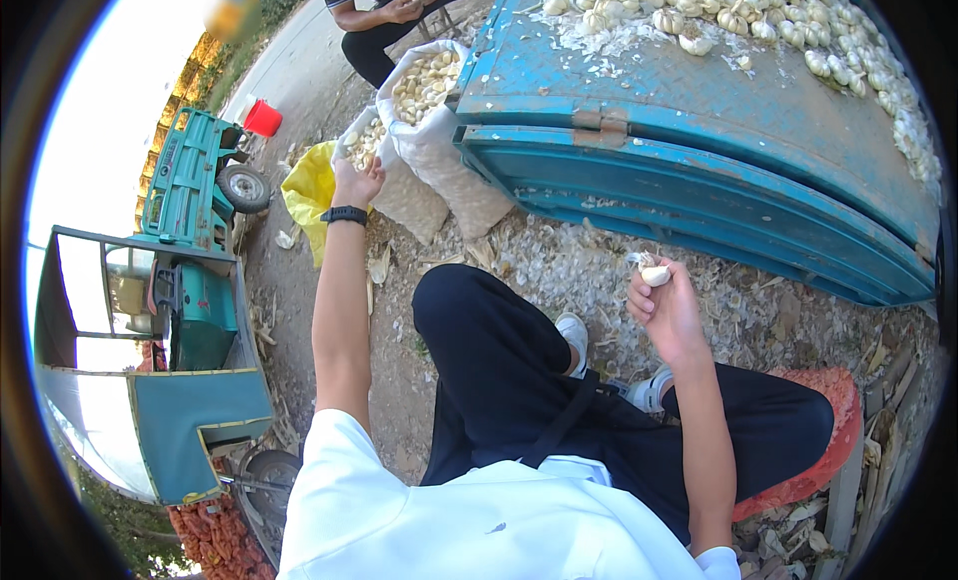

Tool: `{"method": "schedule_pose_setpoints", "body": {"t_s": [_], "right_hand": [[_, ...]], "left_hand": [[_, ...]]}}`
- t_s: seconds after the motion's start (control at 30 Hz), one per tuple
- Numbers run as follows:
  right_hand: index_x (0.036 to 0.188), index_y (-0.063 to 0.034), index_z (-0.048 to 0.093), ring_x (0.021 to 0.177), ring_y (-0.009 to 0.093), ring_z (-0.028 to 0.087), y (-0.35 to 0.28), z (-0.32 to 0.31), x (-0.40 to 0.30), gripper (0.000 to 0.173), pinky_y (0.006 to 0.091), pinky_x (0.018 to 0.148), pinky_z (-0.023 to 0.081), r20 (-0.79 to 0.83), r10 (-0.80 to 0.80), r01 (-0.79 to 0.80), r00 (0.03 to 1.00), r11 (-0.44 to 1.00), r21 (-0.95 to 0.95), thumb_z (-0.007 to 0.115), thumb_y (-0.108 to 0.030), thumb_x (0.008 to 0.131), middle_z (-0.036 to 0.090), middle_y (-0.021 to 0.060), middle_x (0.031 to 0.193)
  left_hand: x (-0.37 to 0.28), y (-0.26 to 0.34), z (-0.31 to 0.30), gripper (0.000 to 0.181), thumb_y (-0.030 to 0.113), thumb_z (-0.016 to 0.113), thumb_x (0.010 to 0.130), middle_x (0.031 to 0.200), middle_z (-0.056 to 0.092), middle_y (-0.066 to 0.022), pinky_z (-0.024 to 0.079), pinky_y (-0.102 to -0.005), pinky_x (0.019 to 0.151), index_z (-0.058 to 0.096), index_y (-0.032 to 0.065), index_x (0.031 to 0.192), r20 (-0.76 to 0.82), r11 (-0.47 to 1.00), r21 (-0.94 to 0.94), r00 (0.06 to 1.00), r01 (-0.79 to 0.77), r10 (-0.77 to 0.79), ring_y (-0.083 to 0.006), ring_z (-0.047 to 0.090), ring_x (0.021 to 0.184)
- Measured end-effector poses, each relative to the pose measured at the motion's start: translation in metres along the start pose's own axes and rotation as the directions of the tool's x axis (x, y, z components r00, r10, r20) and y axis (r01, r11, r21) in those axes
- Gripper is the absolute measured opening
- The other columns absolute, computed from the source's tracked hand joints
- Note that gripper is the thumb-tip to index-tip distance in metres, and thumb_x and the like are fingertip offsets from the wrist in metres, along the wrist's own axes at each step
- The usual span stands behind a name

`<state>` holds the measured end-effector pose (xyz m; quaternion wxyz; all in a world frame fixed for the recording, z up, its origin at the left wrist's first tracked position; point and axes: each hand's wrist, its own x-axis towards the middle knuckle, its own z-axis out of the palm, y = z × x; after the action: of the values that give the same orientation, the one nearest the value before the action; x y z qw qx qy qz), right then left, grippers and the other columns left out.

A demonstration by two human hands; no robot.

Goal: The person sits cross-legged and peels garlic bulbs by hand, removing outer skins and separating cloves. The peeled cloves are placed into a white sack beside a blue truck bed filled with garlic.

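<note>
My left hand (360, 182) reaches out to the edge of a white woven sack (408, 198) of loose garlic cloves (367, 142). Its palm is turned up, its fingers are apart, and nothing shows in it. A black band (345, 215) circles that wrist. Beside my right knee, my right hand (668, 310) pinches a piece of garlic (656, 275) between thumb and fingers. One pale clove shows on it, with papery skin hanging at its far side. A second, fuller white sack (464, 179) leans against the first.
A blue metal truck bed (673, 93) at upper right carries many garlic bulbs (733, 15). Another person's hands (415, 2) are at the top. A yellow bag (310, 183), a red bucket (262, 118) and a green three-wheeled vehicle (187, 183) stand left. Garlic skins litter the ground.
</note>
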<state>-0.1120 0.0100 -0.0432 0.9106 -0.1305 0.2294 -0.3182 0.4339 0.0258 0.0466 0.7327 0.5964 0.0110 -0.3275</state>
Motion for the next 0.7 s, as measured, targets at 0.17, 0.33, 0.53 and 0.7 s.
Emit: {"method": "schedule_pose_setpoints", "body": {"t_s": [0.17, 0.33, 0.53, 0.7], "right_hand": [[0.089, -0.009, 0.045, 0.059, 0.011, 0.039, -0.011, -0.009, 0.0, 0.024, 0.0266, 0.054, 0.034, -0.071, -0.029, 0.025, 0.997, 0.998, -0.051, 0.036, -0.028, 0.1, 0.046, 0.0032, 0.075], [0.088, -0.0089, 0.047, 0.065, 0.011, 0.042, -0.011, -0.008, 0.0, 0.027, 0.0283, 0.061, 0.037, -0.068, -0.009, 0.004, 0.998, 0.997, -0.074, 0.034, -0.029, 0.1, 0.05, 0.0027, 0.078], [0.103, -0.0122, 0.058, 0.083, 0.011, 0.057, -0.009, 0.002, -0.009, 0.028, 0.0318, 0.076, 0.045, -0.209, -0.017, 0.023, 0.978, 0.999, 0.028, 0.044, -0.036, 0.105, 0.059, -0.0017, 0.085], [0.095, -0.0144, 0.056, 0.067, 0.007, 0.047, -0.015, -0.003, -0.009, 0.028, 0.0262, 0.061, 0.036, -0.157, 0.012, -0.025, 0.987, 0.996, -0.081, 0.045, -0.038, 0.106, 0.053, -0.0042, 0.077]], "left_hand": [[-0.047, -0.1, 0.042, 0.037, 0.036, 0.044, 0.106, 0.071, 0.05, 0.0053, 0.037, -0.0247, 0.057, 0.061, 0.003, 0.106, 0.398, 0.805, 0.578, 0.907, -0.132, -0.137, -0.0085, 0.045, 0.062], [-0.227, -0.15, 0.122, 0.023, 0.021, 0.055, 0.103, 0.07, 0.051, 0.0022, 0.04, -0.0267, 0.059, 0.061, 0.0002, 0.097, 0.885, 0.259, 0.457, 0.465, -0.851, -0.033, -0.0073, 0.045, 0.064], [-0.304, -0.236, 0.144, 0.035, 0.035, 0.073, 0.088, 0.086, 0.061, -0.0101, 0.05, -0.0379, 0.065, 0.058, 0.0056, 0.102, 0.999, -0.065, -0.022, -0.019, -0.998, -0.043, -0.0294, 0.065, 0.078], [-0.289, -0.246, 0.146, 0.028, 0.028, 0.069, 0.091, 0.083, 0.062, -0.0122, 0.049, -0.0381, 0.061, 0.059, 0.0035, 0.099, 0.997, 0.01, -0.07, -0.07, -0.998, 0.021, -0.0317, 0.064, 0.073]]}}
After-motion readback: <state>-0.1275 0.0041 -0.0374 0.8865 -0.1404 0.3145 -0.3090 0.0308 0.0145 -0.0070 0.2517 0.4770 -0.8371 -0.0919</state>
